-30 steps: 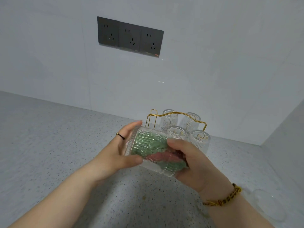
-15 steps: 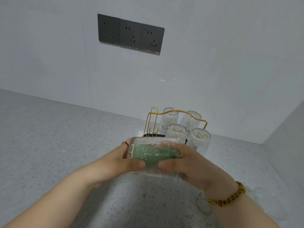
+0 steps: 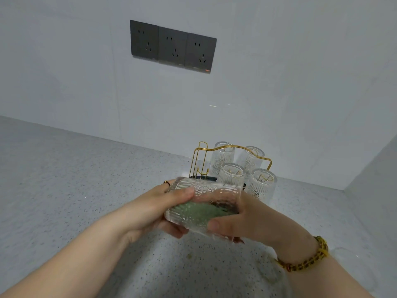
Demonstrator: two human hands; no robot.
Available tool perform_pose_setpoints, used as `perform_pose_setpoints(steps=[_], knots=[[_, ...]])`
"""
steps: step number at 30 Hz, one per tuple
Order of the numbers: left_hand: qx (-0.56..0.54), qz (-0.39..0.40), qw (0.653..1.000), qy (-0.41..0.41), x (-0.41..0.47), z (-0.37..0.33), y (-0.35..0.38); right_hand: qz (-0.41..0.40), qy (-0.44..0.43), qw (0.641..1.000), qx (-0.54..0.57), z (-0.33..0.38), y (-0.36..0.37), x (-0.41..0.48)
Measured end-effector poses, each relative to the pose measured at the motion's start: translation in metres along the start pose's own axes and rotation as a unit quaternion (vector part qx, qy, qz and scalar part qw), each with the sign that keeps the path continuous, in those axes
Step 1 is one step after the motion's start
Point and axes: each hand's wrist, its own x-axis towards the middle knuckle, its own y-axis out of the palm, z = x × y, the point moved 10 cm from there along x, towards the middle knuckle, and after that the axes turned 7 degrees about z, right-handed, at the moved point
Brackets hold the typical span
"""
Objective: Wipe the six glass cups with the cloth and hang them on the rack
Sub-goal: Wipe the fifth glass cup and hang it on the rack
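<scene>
I hold a ribbed glass cup (image 3: 206, 196) on its side in front of me, above the counter. My left hand (image 3: 154, 209) grips its base end, thumb on top. My right hand (image 3: 249, 220) grips the mouth end, with fingers reaching into the cup. A green cloth (image 3: 199, 211) fills the inside of the cup. Just behind, the gold wire rack (image 3: 198, 162) carries several glass cups (image 3: 233, 176) upside down. The rack's left pegs are bare.
A speckled grey counter (image 3: 75, 190) runs to the white wall. A dark triple socket panel (image 3: 173, 47) is on the wall. A side wall (image 3: 373, 179) closes the right corner. A clear glass object (image 3: 361, 261) sits faintly at the right, beside my right wrist.
Both hands have turned the cup: my left thumb has moved onto the top of the cup and my right thumb now lies on its lower side. The rack stays still.
</scene>
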Motion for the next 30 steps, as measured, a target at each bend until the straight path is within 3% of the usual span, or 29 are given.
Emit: perform_pose_setpoints(steps=[3, 5, 7, 10, 13, 15, 18, 21, 23, 24, 27, 30], knots=[[0.023, -0.005, 1.000, 0.015, -0.002, -0.001, -0.001, -0.049, -0.036, 0.989, 0.133, 0.001, -0.006, -0.005], [0.118, -0.041, 0.991, 0.056, -0.001, -0.010, -0.006, -0.081, -0.016, 0.947, 0.310, -0.010, -0.009, -0.002], [0.213, -0.091, 0.967, 0.103, -0.005, -0.024, -0.009, -0.094, -0.022, 0.912, 0.400, -0.013, -0.008, -0.001], [0.226, -0.125, 0.955, 0.149, -0.009, -0.028, -0.012, -0.059, -0.027, 0.954, 0.293, 0.006, -0.001, -0.007], [0.134, -0.149, 0.970, 0.140, -0.004, -0.016, -0.024, -0.016, -0.053, 0.990, 0.127, 0.024, 0.007, -0.008], [0.041, -0.096, 0.990, 0.098, 0.003, -0.003, -0.017, 0.001, -0.040, 0.998, 0.057, 0.023, 0.007, -0.007], [-0.059, -0.029, 0.997, -0.035, 0.008, 0.023, 0.000, -0.013, 0.005, 0.998, -0.069, 0.008, 0.003, -0.003], [-0.086, -0.018, 0.993, -0.075, 0.005, 0.034, 0.003, -0.046, 0.018, 0.995, -0.083, 0.004, -0.002, 0.000], [-0.042, -0.022, 0.998, -0.038, 0.004, 0.027, -0.001, -0.074, 0.013, 0.997, 0.019, -0.003, -0.007, -0.001], [0.018, -0.036, 0.999, -0.018, 0.003, 0.021, -0.004, -0.081, 0.012, 0.989, 0.126, -0.010, -0.009, -0.002], [0.192, -0.095, 0.976, 0.049, -0.004, -0.003, -0.011, -0.070, 0.002, 0.918, 0.390, -0.021, -0.002, 0.001], [0.279, -0.114, 0.948, 0.107, -0.013, -0.020, -0.010, -0.062, -0.003, 0.900, 0.431, -0.020, 0.000, 0.001]])
